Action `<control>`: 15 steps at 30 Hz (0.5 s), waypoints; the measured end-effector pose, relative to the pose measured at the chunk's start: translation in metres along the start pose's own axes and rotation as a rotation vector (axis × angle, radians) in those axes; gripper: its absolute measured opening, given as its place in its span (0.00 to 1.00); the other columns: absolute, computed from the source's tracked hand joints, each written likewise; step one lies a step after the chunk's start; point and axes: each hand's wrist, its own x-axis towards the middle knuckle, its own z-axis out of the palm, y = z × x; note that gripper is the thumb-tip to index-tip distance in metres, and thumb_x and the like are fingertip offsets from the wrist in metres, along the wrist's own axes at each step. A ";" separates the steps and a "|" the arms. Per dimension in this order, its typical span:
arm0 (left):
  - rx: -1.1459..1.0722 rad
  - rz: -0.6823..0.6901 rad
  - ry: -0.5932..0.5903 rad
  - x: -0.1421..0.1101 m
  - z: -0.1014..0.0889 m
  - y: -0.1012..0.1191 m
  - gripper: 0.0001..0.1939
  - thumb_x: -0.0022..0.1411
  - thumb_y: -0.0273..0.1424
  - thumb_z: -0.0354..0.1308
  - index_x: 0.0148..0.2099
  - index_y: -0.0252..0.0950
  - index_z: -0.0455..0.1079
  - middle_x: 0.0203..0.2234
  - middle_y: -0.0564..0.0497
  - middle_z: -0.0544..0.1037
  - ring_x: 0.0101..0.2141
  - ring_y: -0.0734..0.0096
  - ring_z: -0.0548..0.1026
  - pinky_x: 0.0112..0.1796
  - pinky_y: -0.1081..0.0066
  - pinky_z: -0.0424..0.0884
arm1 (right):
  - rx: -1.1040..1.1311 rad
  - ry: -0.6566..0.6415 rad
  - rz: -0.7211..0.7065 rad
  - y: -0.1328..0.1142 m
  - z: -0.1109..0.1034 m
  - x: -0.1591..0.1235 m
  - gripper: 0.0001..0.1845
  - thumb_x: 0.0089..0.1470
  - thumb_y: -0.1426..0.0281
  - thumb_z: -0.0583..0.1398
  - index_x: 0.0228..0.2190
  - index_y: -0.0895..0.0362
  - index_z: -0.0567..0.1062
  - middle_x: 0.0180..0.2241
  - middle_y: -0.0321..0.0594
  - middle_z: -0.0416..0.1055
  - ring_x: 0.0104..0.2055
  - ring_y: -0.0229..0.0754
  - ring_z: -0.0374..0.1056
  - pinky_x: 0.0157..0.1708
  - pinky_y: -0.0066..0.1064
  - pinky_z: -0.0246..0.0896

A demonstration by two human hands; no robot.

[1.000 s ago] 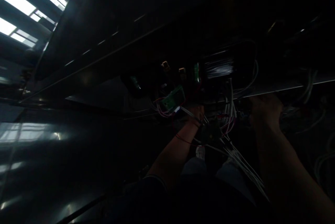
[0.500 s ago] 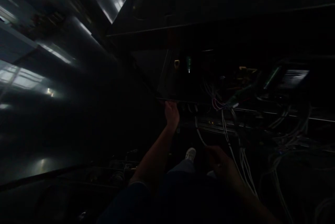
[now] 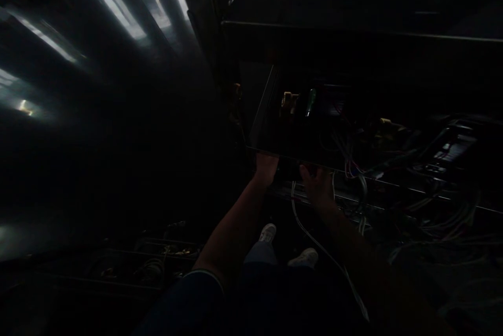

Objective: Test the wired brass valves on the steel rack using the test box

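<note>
In the dim head view, my left hand reaches up to the lower edge of a dark metal housing. Its fingers pass under that edge and are hidden. Close by on the right, my right hand is raised to the same edge. The thumb shows, but shadow hides the other fingertips and anything they may touch. A pale cable hangs between the hands and runs down past my right forearm. Inside the housing are a brass-coloured fitting and a small green-lit part.
Bundled wires spill from the housing toward the right. Another brass-coloured part sits deeper inside. A tray with coiled wire lies at lower left. My shoes stand on the dark floor below. A shiny dark surface reflects lights at left.
My right hand has risen from low beside the cables to the housing's lower edge, near my left hand. My left hand stays at that edge. The view has shifted.
</note>
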 end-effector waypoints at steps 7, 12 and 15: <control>0.060 0.089 -0.049 -0.059 -0.025 0.009 0.21 0.55 0.29 0.58 0.53 0.35 0.68 0.47 0.46 0.75 0.48 0.63 0.73 0.50 0.64 0.68 | -0.163 -0.083 -0.217 -0.010 -0.007 -0.029 0.21 0.53 0.57 0.52 0.43 0.57 0.68 0.42 0.49 0.70 0.45 0.49 0.67 0.45 0.45 0.63; 0.094 0.102 -0.112 -0.076 -0.034 -0.001 0.28 0.56 0.30 0.58 0.60 0.37 0.61 0.55 0.45 0.68 0.55 0.60 0.67 0.55 0.60 0.64 | -0.231 -0.073 -0.262 -0.007 -0.005 -0.037 0.25 0.54 0.58 0.53 0.50 0.59 0.66 0.45 0.52 0.70 0.47 0.50 0.67 0.45 0.46 0.64; 0.112 0.112 -0.152 -0.079 -0.036 -0.007 0.32 0.54 0.30 0.60 0.61 0.37 0.59 0.57 0.43 0.66 0.56 0.58 0.65 0.56 0.59 0.63 | -0.236 -0.084 -0.226 -0.002 -0.003 -0.038 0.26 0.53 0.58 0.54 0.50 0.60 0.67 0.44 0.51 0.71 0.46 0.51 0.68 0.45 0.45 0.65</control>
